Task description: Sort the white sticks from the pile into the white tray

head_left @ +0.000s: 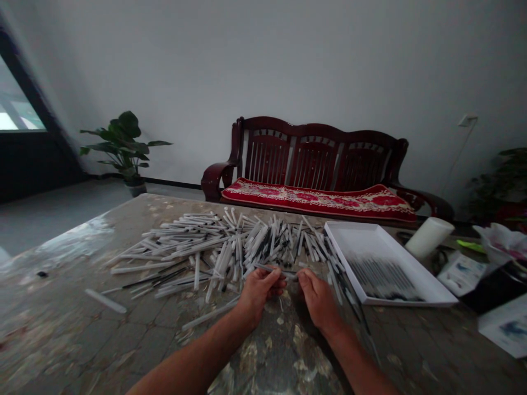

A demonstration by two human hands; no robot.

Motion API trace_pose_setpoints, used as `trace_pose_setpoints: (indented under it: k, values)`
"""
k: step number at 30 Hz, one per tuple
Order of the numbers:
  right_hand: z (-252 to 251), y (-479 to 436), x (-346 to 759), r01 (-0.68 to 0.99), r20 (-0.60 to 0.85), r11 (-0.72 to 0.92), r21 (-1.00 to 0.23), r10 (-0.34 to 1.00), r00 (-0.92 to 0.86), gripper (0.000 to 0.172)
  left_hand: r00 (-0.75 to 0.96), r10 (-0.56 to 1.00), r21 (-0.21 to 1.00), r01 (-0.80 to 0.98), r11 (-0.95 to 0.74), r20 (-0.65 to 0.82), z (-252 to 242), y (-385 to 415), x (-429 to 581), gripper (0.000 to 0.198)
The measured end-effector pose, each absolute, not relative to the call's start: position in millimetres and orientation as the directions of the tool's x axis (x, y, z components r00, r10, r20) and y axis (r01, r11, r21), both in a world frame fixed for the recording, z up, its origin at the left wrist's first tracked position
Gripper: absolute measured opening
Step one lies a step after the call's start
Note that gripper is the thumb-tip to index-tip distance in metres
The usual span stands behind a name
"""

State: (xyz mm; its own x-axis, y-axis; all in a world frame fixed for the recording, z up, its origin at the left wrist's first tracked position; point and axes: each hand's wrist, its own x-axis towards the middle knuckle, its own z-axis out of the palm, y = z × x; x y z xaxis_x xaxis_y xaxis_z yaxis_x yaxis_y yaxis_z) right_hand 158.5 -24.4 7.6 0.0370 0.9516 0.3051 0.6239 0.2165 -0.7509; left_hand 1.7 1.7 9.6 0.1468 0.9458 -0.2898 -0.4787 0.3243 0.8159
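- The table (pixel 111 334) is strewn, left of the white tray (pixel 359 239), with pen-like sticks (pixel 224 248).
- The left hand (pixel 258 288) and right hand (pixel 318 296) are held closed, beside the tray.
- One thin stick (pixel 290 272) is pinched by both, left of the tray.

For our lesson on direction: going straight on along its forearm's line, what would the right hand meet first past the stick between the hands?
Probably the heap of sticks, though depth is unclear; the right hand might pass above it.
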Motion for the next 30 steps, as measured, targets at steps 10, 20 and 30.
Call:
trace_pose_setpoints:
  k: [10, 20, 30]
  values:
    - [5.2, -23.4, 159.0, 0.609, 0.277, 0.198, -0.768, 0.960, 0.038, 0.042, 0.144, 0.951, 0.825, -0.472, 0.310, -0.275, 9.7, -1.0, 2.0, 0.040]
    - [1.1, -22.4, 157.1, 0.338, 0.047, 0.029, -0.941, 0.998, 0.048, 0.050, 0.177, 0.955, 0.849, -0.439, 0.294, -0.239, 5.7, -1.3, 3.0, 0.046]
    - [7.4, -21.2, 164.1, 0.593, 0.314, 0.163, -0.789, 0.936, 0.160, 0.041, 0.117, 0.990, 0.991, 0.100, -0.085, 0.073, 10.1, -1.6, -6.7, 0.025]
